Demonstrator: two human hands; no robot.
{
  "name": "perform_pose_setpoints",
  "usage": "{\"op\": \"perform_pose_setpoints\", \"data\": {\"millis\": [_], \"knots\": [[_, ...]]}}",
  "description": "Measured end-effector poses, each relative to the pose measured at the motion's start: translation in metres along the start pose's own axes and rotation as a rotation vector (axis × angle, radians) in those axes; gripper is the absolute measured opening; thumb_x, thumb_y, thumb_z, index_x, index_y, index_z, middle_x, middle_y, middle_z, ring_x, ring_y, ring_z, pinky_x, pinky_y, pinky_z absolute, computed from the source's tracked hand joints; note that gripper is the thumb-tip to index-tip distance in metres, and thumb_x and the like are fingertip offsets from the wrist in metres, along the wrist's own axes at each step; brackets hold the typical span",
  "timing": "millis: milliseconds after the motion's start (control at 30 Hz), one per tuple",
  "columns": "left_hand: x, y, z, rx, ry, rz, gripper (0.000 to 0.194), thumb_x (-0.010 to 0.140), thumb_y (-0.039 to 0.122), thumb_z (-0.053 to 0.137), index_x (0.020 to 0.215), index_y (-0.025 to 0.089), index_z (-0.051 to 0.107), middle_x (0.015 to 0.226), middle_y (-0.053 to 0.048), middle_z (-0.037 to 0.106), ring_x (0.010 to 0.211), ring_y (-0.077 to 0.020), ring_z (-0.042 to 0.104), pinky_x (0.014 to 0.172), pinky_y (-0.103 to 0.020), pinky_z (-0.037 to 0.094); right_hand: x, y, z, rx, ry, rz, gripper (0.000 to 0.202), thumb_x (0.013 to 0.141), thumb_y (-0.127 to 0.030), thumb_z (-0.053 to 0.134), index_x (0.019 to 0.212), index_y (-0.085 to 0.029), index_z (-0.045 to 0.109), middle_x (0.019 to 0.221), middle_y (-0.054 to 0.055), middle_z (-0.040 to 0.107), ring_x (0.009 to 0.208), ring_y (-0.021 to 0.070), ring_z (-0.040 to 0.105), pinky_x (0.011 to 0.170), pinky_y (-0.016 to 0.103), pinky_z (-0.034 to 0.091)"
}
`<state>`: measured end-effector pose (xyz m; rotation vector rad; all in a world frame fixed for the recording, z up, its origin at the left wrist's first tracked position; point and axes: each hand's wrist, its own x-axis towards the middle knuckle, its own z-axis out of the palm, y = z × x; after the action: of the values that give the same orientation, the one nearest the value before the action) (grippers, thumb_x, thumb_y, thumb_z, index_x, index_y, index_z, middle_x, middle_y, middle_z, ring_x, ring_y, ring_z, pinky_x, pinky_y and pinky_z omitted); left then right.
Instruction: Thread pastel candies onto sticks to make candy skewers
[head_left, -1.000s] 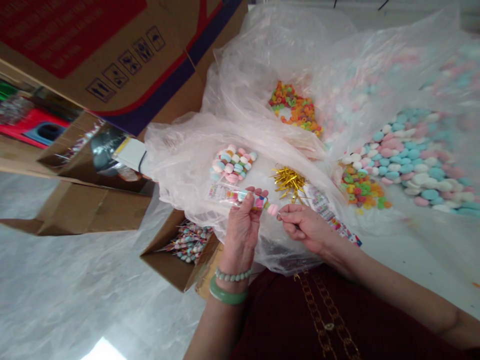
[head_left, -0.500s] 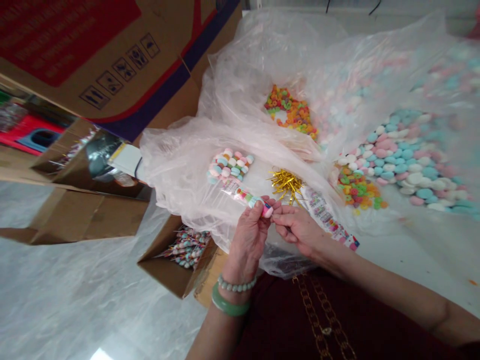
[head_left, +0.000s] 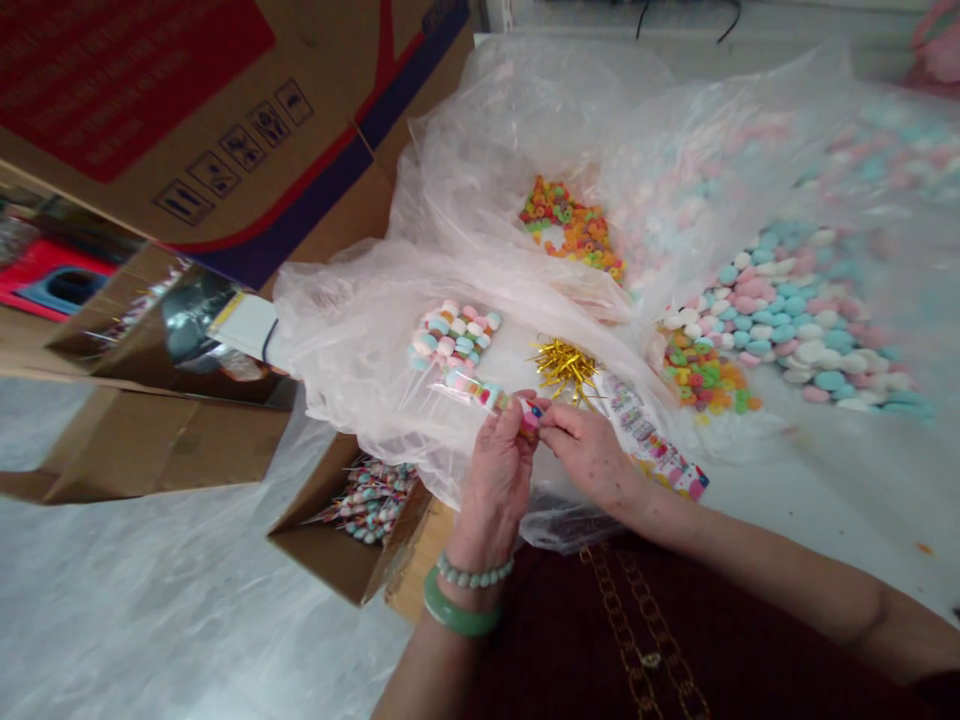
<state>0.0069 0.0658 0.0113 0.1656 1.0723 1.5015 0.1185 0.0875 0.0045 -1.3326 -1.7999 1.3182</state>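
My left hand [head_left: 499, 470] is closed around the lower end of a candy skewer [head_left: 480, 388] in a clear printed bag; pastel and bright sweets show through the plastic. The fingers of my right hand [head_left: 592, 458] pinch at the bag's near end, touching my left fingertips. Whether a thin tie is also between them is too small to tell. Gold twist ties [head_left: 566, 368] lie in a loose pile just beyond my hands. Flat printed bags [head_left: 651, 438] lie by my right wrist. A cluster of pastel marshmallow sweets [head_left: 457, 335] rests past the skewer's far end.
Clear plastic sheeting [head_left: 352, 330] covers much of the table. On it are gummy rings [head_left: 577, 230], more gummy rings [head_left: 705, 375] and a heap of pastel marshmallows [head_left: 795, 315]. An open box of filled skewers [head_left: 375, 500] stands at lower left, below a large carton [head_left: 225, 120].
The skewer has turned slightly within my left hand, and my right fingers have shifted a little against the bag's end. The whole view has moved slightly.
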Motion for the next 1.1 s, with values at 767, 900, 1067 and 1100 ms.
{"op": "perform_pose_setpoints", "data": {"millis": [767, 900, 1067, 1100], "knots": [[-0.006, 0.003, -0.017, -0.08, -0.084, -0.238, 0.031, 0.071, 0.031, 0.074, 0.095, 0.013, 0.067, 0.074, -0.002, 0.063, 0.065, -0.0103, 0.056, 0.062, -0.023, 0.045, -0.004, 0.007, 0.001, -0.334, 0.057, -0.493, 0.024, 0.091, -0.013, 0.042, 0.088, -0.019, 0.065, 0.081, 0.004, 0.066, 0.077, 0.0158, 0.06, 0.071, 0.026, 0.044], [-0.003, -0.002, -0.02, -0.124, 0.072, -0.176, 0.026, 0.074, 0.036, 0.068, 0.069, 0.01, 0.065, 0.07, -0.005, 0.063, 0.066, -0.0125, 0.057, 0.069, -0.025, 0.047, -0.015, 0.001, 0.008, -0.529, 0.051, -0.627, 0.027, 0.092, -0.01, 0.038, 0.084, -0.015, 0.064, 0.075, 0.007, 0.062, 0.073, 0.0173, 0.056, 0.068, 0.028, 0.043], [-0.003, -0.007, -0.011, -0.143, 0.149, -0.168, 0.029, 0.083, 0.034, 0.054, 0.081, 0.01, 0.069, 0.068, -0.004, 0.063, 0.066, -0.0133, 0.059, 0.07, -0.026, 0.048, -0.018, -0.013, 0.016, -0.743, 0.105, -0.677, 0.02, 0.09, -0.013, 0.045, 0.1, -0.013, 0.063, 0.096, 0.012, 0.063, 0.088, 0.0239, 0.053, 0.076, 0.037, 0.04], [-0.003, -0.008, -0.008, -0.169, 0.136, -0.166, 0.025, 0.083, 0.031, 0.054, 0.08, 0.01, 0.069, 0.068, -0.004, 0.063, 0.066, -0.0121, 0.059, 0.071, -0.024, 0.047, -0.016, -0.016, 0.017, -0.74, 0.094, -0.666, 0.02, 0.09, -0.013, 0.046, 0.099, -0.013, 0.063, 0.096, 0.013, 0.063, 0.089, 0.0246, 0.052, 0.077, 0.038, 0.039]]}}
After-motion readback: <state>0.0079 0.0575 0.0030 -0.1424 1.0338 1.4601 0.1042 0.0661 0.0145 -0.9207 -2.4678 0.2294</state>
